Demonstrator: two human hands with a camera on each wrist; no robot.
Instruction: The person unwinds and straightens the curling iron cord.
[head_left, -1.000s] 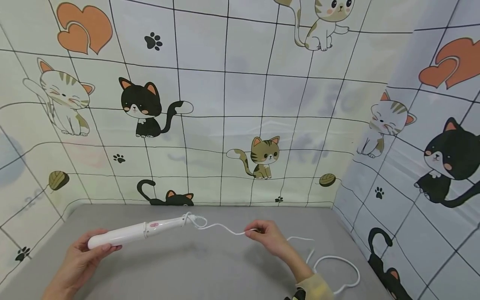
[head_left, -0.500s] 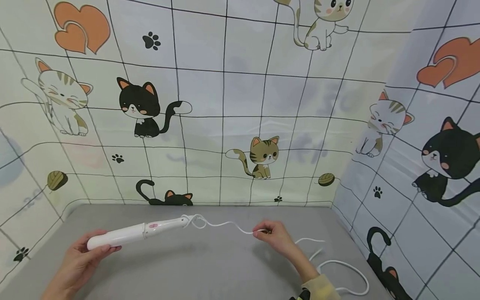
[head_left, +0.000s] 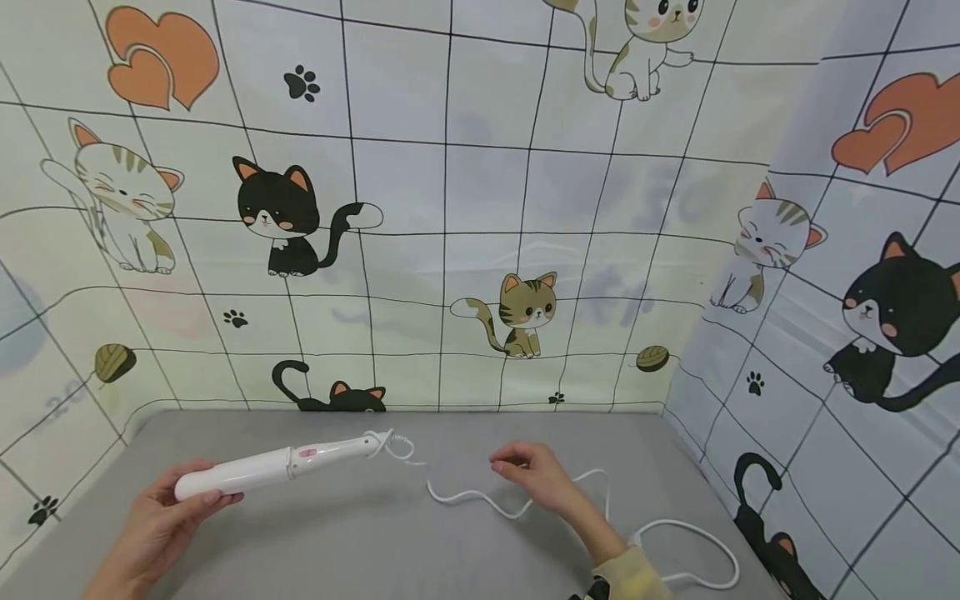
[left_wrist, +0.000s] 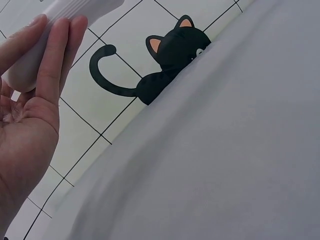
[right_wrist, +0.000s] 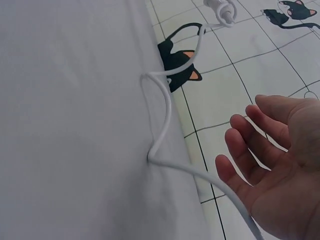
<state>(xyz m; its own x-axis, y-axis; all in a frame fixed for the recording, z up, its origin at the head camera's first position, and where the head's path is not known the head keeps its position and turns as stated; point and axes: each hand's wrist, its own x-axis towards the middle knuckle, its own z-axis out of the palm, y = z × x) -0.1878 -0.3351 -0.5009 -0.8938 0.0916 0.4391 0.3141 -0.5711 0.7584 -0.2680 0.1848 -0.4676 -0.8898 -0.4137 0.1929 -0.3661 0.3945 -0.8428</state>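
My left hand [head_left: 167, 521] grips the thick rounded end of a white corded wand [head_left: 255, 470], thumb on the near side. The wand is held above the grey surface, tilted slightly up toward its thinner end, which bears a small pink mark. A white cord [head_left: 480, 495] leaves that thin end in a small loop, then drops to the surface and runs right. Over the cord hovers my right hand [head_left: 542, 477], its fingers loosely bent with nothing between them. In the right wrist view the cord [right_wrist: 167, 110] zigzags past the open palm.
A grey-covered table [head_left: 360, 542] lies under both hands. Behind it and to the right hang white curtains [head_left: 405, 192] printed with cats, hearts and grid lines. More of the cord curves in a loop by the right sleeve [head_left: 633, 575].
My right hand moved slightly right with the cord pinched, then let it go and came back left. The cord has dropped to the surface. The left hand and wand stay put.
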